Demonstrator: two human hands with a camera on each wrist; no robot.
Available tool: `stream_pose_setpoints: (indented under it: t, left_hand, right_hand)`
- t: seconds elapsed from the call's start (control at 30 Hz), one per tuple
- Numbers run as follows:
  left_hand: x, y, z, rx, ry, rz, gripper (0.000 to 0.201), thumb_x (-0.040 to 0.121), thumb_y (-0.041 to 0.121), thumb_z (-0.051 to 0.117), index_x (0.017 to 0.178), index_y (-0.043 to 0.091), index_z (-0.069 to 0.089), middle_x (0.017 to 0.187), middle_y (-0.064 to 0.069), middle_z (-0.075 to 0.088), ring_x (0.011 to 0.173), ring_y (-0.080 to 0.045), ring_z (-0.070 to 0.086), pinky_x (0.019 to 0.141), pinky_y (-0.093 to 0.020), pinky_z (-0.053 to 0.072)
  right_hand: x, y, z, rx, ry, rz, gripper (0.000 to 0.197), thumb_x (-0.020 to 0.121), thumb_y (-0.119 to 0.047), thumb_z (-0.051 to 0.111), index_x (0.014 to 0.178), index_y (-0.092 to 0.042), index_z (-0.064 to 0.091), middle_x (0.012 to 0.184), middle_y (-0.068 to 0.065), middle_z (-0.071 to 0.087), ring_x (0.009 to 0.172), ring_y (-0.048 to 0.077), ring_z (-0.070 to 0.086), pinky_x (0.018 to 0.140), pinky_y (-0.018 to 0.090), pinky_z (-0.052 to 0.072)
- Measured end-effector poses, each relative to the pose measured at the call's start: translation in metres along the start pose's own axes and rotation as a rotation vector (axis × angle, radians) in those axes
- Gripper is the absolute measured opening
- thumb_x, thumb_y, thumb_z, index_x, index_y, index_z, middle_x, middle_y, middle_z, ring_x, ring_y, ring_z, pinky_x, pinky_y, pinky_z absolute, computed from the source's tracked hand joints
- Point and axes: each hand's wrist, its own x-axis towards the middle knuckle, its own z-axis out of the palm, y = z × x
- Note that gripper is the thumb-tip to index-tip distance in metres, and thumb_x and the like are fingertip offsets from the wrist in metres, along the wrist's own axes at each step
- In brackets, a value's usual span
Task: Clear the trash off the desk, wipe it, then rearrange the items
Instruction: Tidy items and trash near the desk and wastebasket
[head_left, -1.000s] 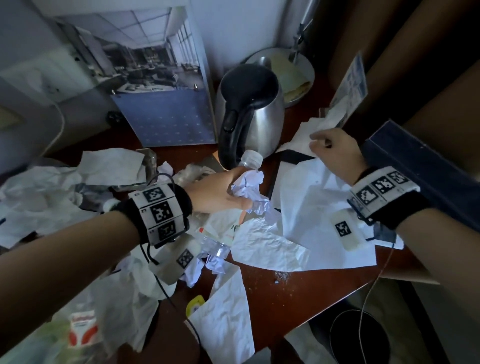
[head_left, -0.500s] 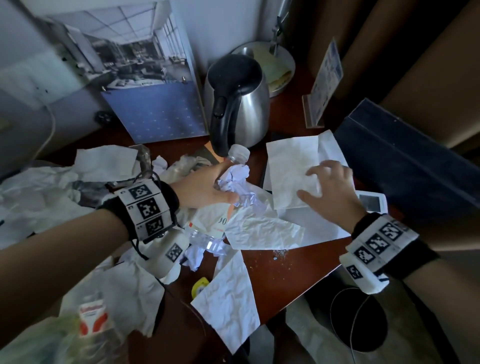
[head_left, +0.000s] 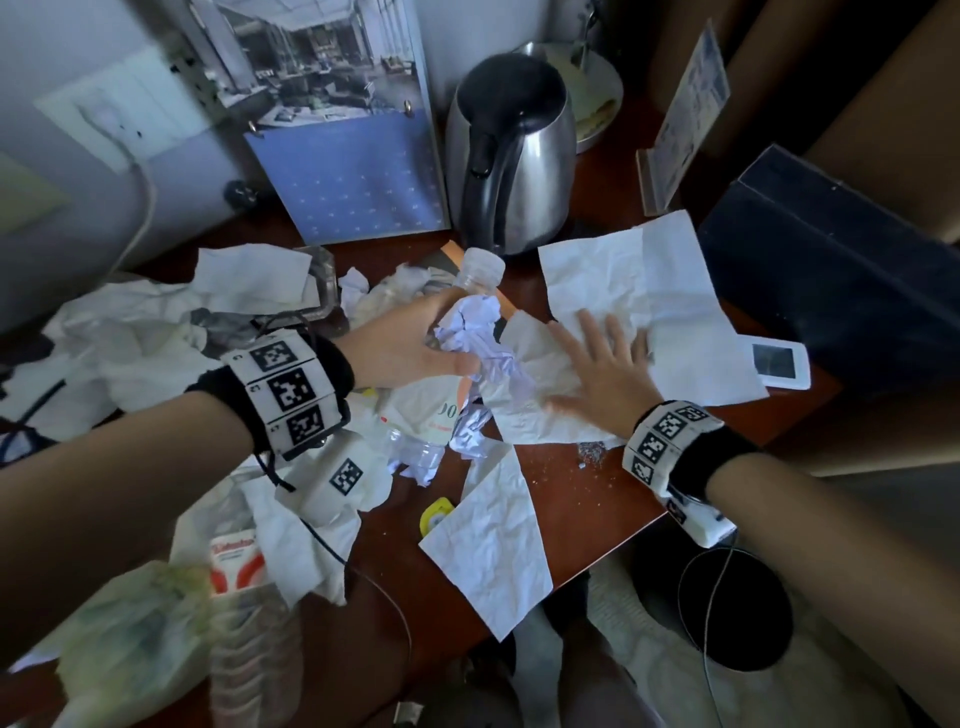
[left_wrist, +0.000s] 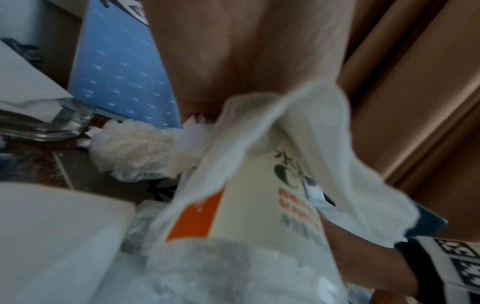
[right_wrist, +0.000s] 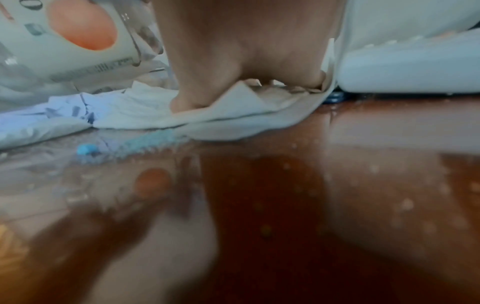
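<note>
My left hand (head_left: 410, 348) grips a clear plastic bottle (head_left: 477, 270) together with a crumpled paper ball (head_left: 475, 335) at the middle of the red-brown desk (head_left: 613, 499). In the left wrist view the bottle's label (left_wrist: 262, 197) fills the centre below my palm. My right hand (head_left: 602, 374) lies flat with spread fingers on a creased white sheet (head_left: 540, 395), pressing it to the desk; the right wrist view shows the sheet (right_wrist: 233, 107) bunched under the fingers. A larger white sheet (head_left: 639, 291) lies behind it, and another (head_left: 493, 540) near the front edge.
A steel kettle (head_left: 511, 156) and a propped calendar (head_left: 353, 171) stand at the back. A dark box (head_left: 841, 270) sits at the right, a small white device (head_left: 776, 364) beside it. Crumpled paper and bags (head_left: 145, 332) cover the left. A black bin (head_left: 737, 608) stands below the desk edge.
My right hand has moved from the far sheets toward me and left, opening from a pinch to a flat press on the creased sheet. The left hand keeps its hold on bottle and paper.
</note>
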Motion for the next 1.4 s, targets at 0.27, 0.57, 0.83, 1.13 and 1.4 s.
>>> stream_pose_setpoints:
  t: [0.27,0.57,0.83,1.13,1.4]
  left_hand:
    - [-0.022,-0.011,0.0,-0.114,0.069,-0.014,0.063,0.076,0.041,0.073,0.126,0.03,0.037,0.105,0.026,0.053,0.092,0.012,0.053,0.074,0.0,0.038]
    - [-0.032,-0.008,0.001,-0.221,0.165,0.031,0.085,0.06,0.061,0.064,0.132,0.025,0.038,0.118,0.004,0.061,0.108,-0.014,0.059,0.095,-0.031,0.047]
    - [-0.031,0.028,0.011,-0.348,0.278,0.095,0.071,0.066,0.053,0.068,0.126,0.024,0.044,0.11,0.016,0.059,0.108,-0.006,0.056,0.094,-0.022,0.044]
    - [-0.01,0.057,0.027,-0.522,0.366,0.147,0.032,0.092,0.03,0.059,0.12,0.035,0.044,0.108,0.013,0.062,0.1,-0.003,0.061,0.087,-0.024,0.049]
    - [0.007,0.038,0.038,-0.439,0.363,0.201,0.036,0.091,0.024,0.059,0.125,0.026,0.047,0.106,0.011,0.065,0.099,-0.006,0.063,0.086,-0.027,0.05]
  right_hand:
    - [-0.004,-0.004,-0.006,0.195,0.168,-0.039,0.059,0.089,-0.038,0.058,0.143,-0.03,0.036,0.146,0.002,0.036,0.126,0.029,0.034,0.105,0.04,0.026]
    - [0.004,-0.012,-0.033,0.447,0.222,0.099,0.024,0.091,-0.008,0.054,0.111,-0.002,0.066,0.11,0.02,0.064,0.105,0.034,0.059,0.09,0.033,0.043]
    - [-0.029,-0.002,-0.08,0.947,0.502,0.318,0.029,0.083,-0.019,0.068,0.112,-0.011,0.067,0.102,0.006,0.066,0.099,0.021,0.06,0.085,0.033,0.045]
    - [-0.051,0.019,-0.07,0.885,0.552,0.453,0.032,0.089,-0.015,0.061,0.119,-0.005,0.06,0.109,0.014,0.064,0.101,0.03,0.059,0.078,0.029,0.045]
    - [-0.041,0.047,-0.039,0.471,0.535,0.409,0.016,0.09,-0.018,0.052,0.088,-0.005,0.061,0.099,0.013,0.062,0.1,0.034,0.055,0.084,0.035,0.034]
